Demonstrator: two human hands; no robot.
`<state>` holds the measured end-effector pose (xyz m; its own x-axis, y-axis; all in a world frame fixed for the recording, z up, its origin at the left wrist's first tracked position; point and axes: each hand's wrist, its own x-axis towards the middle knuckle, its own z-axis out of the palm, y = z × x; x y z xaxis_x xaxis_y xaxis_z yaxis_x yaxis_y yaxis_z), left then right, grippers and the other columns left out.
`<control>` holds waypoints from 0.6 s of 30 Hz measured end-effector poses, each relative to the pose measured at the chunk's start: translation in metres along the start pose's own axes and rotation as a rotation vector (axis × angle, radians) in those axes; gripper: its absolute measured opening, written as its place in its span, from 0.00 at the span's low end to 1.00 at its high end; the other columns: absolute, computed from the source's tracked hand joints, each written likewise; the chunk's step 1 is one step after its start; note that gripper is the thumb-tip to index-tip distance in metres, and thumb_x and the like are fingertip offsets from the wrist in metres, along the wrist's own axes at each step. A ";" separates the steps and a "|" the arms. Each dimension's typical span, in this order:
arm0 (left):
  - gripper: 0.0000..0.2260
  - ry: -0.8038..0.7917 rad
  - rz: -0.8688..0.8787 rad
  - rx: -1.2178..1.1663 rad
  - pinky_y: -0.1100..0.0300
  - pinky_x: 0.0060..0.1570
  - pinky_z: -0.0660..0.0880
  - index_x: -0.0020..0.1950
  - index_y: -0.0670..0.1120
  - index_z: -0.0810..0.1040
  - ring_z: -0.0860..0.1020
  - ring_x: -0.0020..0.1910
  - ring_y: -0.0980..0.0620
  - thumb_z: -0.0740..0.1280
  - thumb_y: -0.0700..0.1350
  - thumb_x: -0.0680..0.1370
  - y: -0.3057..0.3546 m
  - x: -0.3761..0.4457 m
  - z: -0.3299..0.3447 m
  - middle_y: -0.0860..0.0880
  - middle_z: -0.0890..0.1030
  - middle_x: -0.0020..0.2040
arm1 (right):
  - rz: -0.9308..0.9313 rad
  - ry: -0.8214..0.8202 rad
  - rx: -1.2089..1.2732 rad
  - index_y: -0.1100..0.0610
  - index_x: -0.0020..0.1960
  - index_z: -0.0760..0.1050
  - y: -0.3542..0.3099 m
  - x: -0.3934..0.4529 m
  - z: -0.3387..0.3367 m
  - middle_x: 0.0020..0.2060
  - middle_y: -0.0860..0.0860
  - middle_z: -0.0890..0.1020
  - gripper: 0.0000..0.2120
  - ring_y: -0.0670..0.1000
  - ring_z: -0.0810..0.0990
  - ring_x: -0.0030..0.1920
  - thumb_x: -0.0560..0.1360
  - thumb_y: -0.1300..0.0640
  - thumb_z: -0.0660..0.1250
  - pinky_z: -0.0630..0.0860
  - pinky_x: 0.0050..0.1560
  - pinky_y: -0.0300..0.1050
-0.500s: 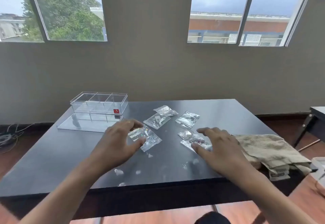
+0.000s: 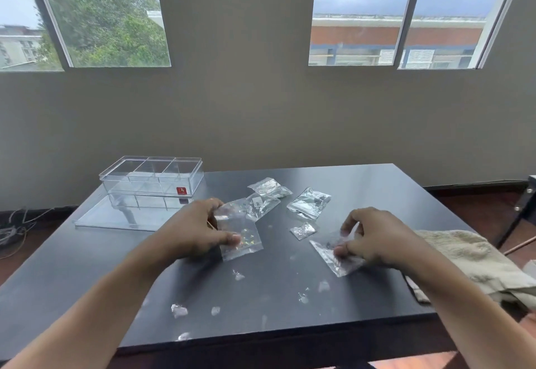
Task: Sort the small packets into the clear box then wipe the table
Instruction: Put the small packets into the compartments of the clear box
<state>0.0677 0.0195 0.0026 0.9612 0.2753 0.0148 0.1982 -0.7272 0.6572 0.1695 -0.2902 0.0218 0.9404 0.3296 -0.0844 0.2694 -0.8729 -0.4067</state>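
Nearest me, small bits of clear scrap are lying scattered over the near part of the dark table; I count about seven, and they are probably what the wiping is for. Just beyond, my left hand is pinching one clear packet between thumb and curled fingers, its lower edge hanging free, so I am judging it ready to carry left toward the box. My right hand is pinching a second packet the same way, thumb on top, fingers curled; whether it is fully off the surface I cannot tell. To the right, one beige cloth is lying bunched at the table's edge, waiting within reach. Farther off, four loose packets are lying in the middle: a tiny one, one just beside my left packet, one to the right and the farthest. That is making six packets. Far left, the single clear box is sitting open with six compartments, none visibly filled, on what seems its flat lid.
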 end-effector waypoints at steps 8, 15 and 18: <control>0.07 0.242 0.126 -0.429 0.61 0.36 0.73 0.51 0.46 0.84 0.86 0.38 0.48 0.68 0.47 0.82 0.011 -0.003 -0.038 0.48 0.88 0.47 | -0.171 0.054 0.094 0.48 0.40 0.79 -0.011 -0.011 -0.039 0.30 0.42 0.83 0.09 0.40 0.75 0.29 0.73 0.45 0.75 0.68 0.27 0.33; 0.10 0.674 0.241 -0.482 0.52 0.54 0.83 0.59 0.48 0.84 0.88 0.49 0.48 0.65 0.48 0.83 -0.038 0.030 -0.088 0.50 0.88 0.53 | -0.430 0.219 0.466 0.48 0.41 0.81 -0.058 -0.006 -0.050 0.28 0.41 0.78 0.08 0.44 0.71 0.25 0.72 0.46 0.77 0.66 0.26 0.33; 0.10 0.781 0.292 -0.323 0.54 0.60 0.81 0.60 0.47 0.84 0.86 0.54 0.52 0.66 0.48 0.83 -0.066 0.040 -0.112 0.50 0.88 0.53 | -0.476 0.188 0.572 0.49 0.43 0.81 -0.082 0.006 -0.043 0.29 0.49 0.82 0.10 0.49 0.78 0.30 0.72 0.44 0.76 0.70 0.32 0.34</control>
<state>0.0717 0.1491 0.0443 0.5367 0.5423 0.6464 -0.2110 -0.6554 0.7252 0.1626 -0.2325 0.0938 0.7833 0.5116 0.3532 0.5527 -0.3131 -0.7723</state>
